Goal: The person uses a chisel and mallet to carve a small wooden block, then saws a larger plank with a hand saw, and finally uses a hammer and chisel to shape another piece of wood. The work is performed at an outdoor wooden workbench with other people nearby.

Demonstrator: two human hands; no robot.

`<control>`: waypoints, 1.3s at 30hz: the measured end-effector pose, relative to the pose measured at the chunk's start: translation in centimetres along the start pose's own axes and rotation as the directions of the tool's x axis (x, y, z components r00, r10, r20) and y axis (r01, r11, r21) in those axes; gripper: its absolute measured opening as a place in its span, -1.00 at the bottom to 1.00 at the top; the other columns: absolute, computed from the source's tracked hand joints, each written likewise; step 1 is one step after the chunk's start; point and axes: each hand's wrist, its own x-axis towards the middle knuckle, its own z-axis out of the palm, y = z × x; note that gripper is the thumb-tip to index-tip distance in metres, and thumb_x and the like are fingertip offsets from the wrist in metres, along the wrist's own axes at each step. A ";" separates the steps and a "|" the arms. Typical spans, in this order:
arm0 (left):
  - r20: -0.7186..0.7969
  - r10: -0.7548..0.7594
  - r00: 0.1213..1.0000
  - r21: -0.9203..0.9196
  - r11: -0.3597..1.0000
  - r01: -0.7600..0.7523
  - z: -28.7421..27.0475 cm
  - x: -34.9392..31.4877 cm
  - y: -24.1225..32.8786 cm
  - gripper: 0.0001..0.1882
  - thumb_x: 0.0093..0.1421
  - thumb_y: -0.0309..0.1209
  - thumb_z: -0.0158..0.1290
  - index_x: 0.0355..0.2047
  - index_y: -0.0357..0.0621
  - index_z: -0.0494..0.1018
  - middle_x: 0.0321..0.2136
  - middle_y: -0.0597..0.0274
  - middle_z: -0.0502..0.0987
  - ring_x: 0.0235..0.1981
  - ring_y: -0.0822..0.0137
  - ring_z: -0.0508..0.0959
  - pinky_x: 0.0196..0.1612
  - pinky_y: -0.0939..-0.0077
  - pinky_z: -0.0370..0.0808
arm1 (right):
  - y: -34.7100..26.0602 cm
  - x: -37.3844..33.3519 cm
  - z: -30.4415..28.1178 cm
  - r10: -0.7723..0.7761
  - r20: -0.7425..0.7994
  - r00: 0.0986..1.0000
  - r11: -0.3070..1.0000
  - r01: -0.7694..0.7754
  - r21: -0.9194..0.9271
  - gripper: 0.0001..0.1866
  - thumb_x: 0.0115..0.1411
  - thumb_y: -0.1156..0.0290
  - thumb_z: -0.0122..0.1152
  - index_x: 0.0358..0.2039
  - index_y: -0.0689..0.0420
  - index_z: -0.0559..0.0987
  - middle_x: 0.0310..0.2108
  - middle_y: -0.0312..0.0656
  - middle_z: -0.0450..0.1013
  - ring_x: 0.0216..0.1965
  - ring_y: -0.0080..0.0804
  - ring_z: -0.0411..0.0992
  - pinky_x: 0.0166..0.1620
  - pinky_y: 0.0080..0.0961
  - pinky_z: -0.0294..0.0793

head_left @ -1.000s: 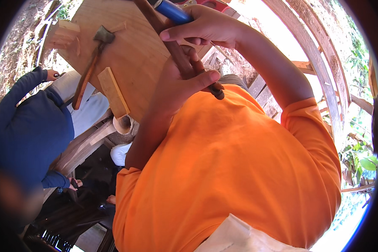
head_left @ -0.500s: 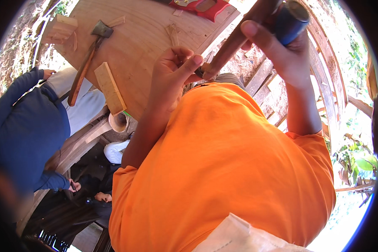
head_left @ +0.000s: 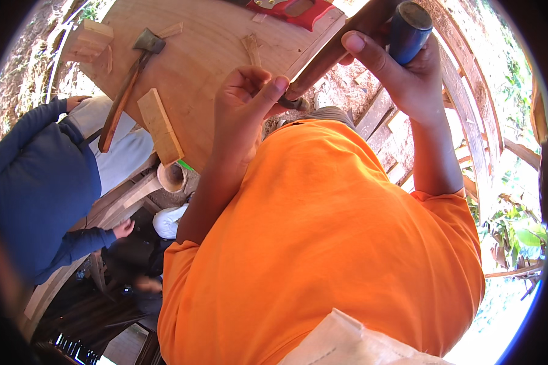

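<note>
a: where's the brown bar (head_left: 326, 62)?

b: on my remote feed it's up in the air, just off the right edge of the plywood tabletop (head_left: 204, 79), slanting, lower end toward the wearer's body.

a: right hand (head_left: 411, 88)?

b: clasped on the blue cylinder (head_left: 406, 41), which sits in the crook of the thumb, also off the tabletop's right edge. thumb lies beside the bar. i can't tell how firmly the bar itself is gripped. likely carries both in one grasp to leave the other hand for the low end.

a: left hand (head_left: 240, 103)?

b: thumb and fingers bent at the bar's lower end, by the tabletop's near corner. pinching or just touching, i can't tell, fingers hide it. i'd guess it's there to steady that end.

a: what's parked?

b: hammer-like tool (head_left: 128, 91), handle overhanging the tabletop's left edge, probably easy to grab that way. pale wood block (head_left: 159, 126) overhangs the same edge, nearer the wearer. red saw handle (head_left: 307, 15) at the tabletop's far right, presumably within reach.
</note>
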 end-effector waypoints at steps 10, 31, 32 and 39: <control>-0.142 0.196 0.970 0.051 0.980 -0.191 -0.5 -0.3 0.2 -0.74 0.16 -0.49 0.29 -0.27 -0.21 0.40 -0.41 0.27 0.49 -0.43 0.48 0.56 -0.33 0.50 0.67 | 1.1 0.1 -2.1 -0.017 0.198 0.980 0.997 0.031 -0.067 -0.85 0.17 0.59 0.30 -0.26 0.24 0.52 -0.36 -0.21 0.53 -0.31 -0.48 0.51 -0.26 -0.52 0.51; -0.388 0.386 0.837 -0.334 0.788 -0.518 1.8 -1.3 4.1 -0.53 0.33 0.17 -0.06 -0.41 0.05 0.27 -0.46 0.41 0.20 -0.43 0.44 0.22 -0.36 0.60 0.24 | 1.9 0.4 2.1 -0.201 0.286 0.937 0.968 0.146 0.202 -0.72 0.35 0.42 0.11 0.03 0.16 0.34 -0.16 0.12 0.57 -0.65 -0.76 0.24 -0.58 -0.79 0.21; -0.403 0.386 0.830 -0.317 0.791 -0.522 2.1 -1.3 4.1 -0.53 0.33 0.17 -0.06 -0.41 0.05 0.27 -0.47 0.41 0.20 -0.43 0.44 0.22 -0.36 0.60 0.24 | 1.7 0.3 1.9 -0.140 0.289 0.947 0.976 0.083 0.200 -0.71 0.35 0.41 0.11 0.03 0.15 0.34 -0.16 0.12 0.57 -0.64 -0.75 0.24 -0.58 -0.78 0.22; -0.455 0.326 0.829 -0.299 0.821 -0.487 4.6 0.0 4.8 -0.56 0.38 0.11 -0.09 -0.41 0.04 0.26 -0.45 0.40 0.22 -0.44 0.45 0.26 -0.35 0.56 0.27 | 2.9 3.4 0.3 -0.143 0.316 0.938 0.930 0.018 0.367 -0.72 0.29 0.47 0.17 -0.02 0.15 0.36 -0.19 0.00 0.56 -0.48 -0.60 0.34 -0.41 -0.65 0.33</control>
